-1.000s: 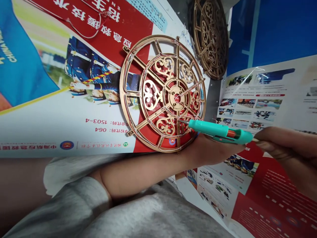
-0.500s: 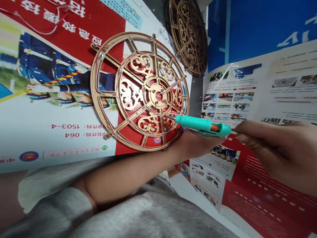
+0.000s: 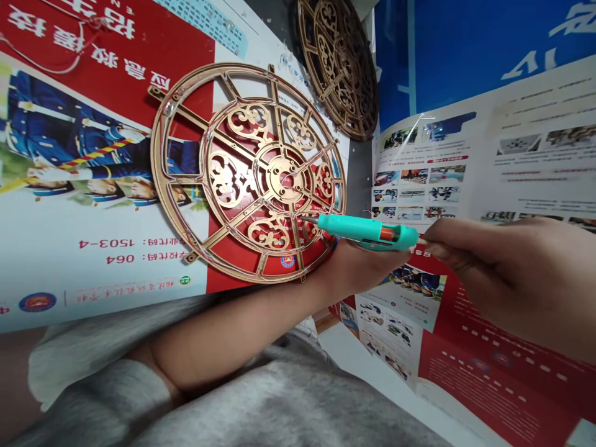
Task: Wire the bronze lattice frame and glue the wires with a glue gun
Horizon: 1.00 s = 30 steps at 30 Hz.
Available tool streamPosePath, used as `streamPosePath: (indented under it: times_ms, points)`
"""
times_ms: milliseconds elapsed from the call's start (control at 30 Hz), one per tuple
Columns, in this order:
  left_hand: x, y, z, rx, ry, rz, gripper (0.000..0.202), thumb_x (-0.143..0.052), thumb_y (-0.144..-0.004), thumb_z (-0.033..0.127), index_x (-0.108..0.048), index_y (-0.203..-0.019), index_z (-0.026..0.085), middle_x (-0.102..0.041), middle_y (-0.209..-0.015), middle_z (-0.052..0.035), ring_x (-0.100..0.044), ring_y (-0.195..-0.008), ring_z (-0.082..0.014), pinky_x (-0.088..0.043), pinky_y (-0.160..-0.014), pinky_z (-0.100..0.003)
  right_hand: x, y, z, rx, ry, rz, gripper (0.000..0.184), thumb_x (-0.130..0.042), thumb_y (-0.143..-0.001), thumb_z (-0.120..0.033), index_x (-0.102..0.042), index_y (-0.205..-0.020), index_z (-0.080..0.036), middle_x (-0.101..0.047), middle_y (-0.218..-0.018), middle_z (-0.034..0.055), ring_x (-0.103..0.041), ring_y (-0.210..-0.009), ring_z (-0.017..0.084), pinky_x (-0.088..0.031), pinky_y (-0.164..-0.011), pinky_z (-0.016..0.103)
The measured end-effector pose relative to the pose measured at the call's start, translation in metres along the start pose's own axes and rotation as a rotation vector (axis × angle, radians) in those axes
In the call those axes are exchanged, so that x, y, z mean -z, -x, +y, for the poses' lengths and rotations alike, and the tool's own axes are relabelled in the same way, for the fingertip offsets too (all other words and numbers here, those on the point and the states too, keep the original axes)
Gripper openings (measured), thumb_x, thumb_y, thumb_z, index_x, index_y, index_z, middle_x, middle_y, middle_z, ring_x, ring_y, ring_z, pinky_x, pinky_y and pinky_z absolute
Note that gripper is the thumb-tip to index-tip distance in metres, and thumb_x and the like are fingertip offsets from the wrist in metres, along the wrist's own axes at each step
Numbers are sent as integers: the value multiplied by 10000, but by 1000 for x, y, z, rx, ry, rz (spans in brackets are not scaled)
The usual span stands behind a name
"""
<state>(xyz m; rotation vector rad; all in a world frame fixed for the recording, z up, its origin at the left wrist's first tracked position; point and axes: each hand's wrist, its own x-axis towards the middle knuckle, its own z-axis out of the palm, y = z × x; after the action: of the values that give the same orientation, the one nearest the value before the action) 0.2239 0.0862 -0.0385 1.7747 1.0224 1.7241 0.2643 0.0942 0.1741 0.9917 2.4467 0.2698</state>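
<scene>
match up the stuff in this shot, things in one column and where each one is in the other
Things:
1. teal 3D pen
2. gold openwork wheel
3. darker openwork wheel
4. grey sleeve

Places:
a. lying on the poster, rim against the left hand
b. at the poster's far corner
c. ending on the left forearm
d. pinched in the right hand, tip over the gold wheel

Pairs: 1-d, 2-a, 3-b, 4-c
</scene>
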Motion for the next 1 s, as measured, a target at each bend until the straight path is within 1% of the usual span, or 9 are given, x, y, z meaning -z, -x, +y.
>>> streamPosePath:
  times_ms: [133,233,333,433,533,633,767,900,1000]
  points:
    - [-1,1,-2,-58,-96,-28,314,-362,-981,164,-665,-1062,180,-549,-752,-50,-594,-1047,-169,-447,-969,-262,1,-7,-4,-120,-14,-100,187,-404,-756,-322,-589,-733,-307,-446,-407,-54,-379,-294,161,-186,-368,248]
    - [-3,2,-4,-125,-146,0,331,-364,-996,198,-671,-1118,193,-566,-779,-58,-592,-1104,-183,-436,-1011,-273,2,-14,-8,-211,3,-207,198,-370,-701,-367,-555,-676,-303,-476,-433,-29,-403,-327,181,-201,-408,280]
    - [-4,0,-4,-47,-144,4,340,-352,-1007,212,-667,-1132,184,-582,-820,-62,-593,-1004,-155,-432,-970,-251,3,-18,-8,-261,68,-267,200,-358,-688,-415,-525,-702,-306,-486,-453,-15,-444,-368,216,-232,-441,311]
    - [-3,-4,-2,81,-102,-52,333,-355,-1007,224,-675,-939,162,-563,-768,-63,-560,-866,-139,-421,-886,-244,3,-15,-2,-233,126,-252,214,-338,-737,-438,-497,-703,-299,-491,-456,3,-458,-379,235,-214,-451,320]
    - [-2,-7,-1,172,58,-66,335,-380,-1004,242,-663,-846,156,-541,-715,-55,-541,-817,-126,-453,-879,-242,-1,-6,6,-174,148,-182,245,-334,-781,-430,-545,-747,-310,-504,-460,10,-461,-367,235,-193,-446,311]
    - [-3,-9,-2,162,233,-42,322,-392,-1008,250,-702,-972,167,-560,-714,-42,-585,-842,-109,-515,-927,-223,-6,2,12,-180,126,-163,299,-343,-819,-474,-610,-845,-341,-562,-505,-2,-510,-387,239,-195,-456,307]
    - [1,-11,-1,99,291,-85,439,-309,-1002,190,-714,-1171,165,-668,-905,-52,-669,-1033,-120,-567,-1008,-233,-9,4,14,-279,67,-231,316,-344,-830,-537,-597,-813,-348,-564,-535,-10,-548,-449,239,-263,-486,327]
    - [13,-10,5,293,497,-148,454,-348,-1024,302,-674,-1299,145,-702,-1112,-73,-667,-1175,-119,-584,-1092,-248,-7,2,15,-339,-39,-280,394,-302,-830,-623,-581,-787,-348,-574,-570,-18,-532,-486,225,-350,-526,351]
    - [19,-9,11,419,730,-88,424,-530,-981,441,-675,-1260,156,-692,-1209,-70,-666,-1176,-111,-583,-1147,-260,-6,2,16,-310,-62,-256,403,-310,-866,-634,-611,-825,-369,-593,-588,-29,-542,-494,215,-350,-515,336]
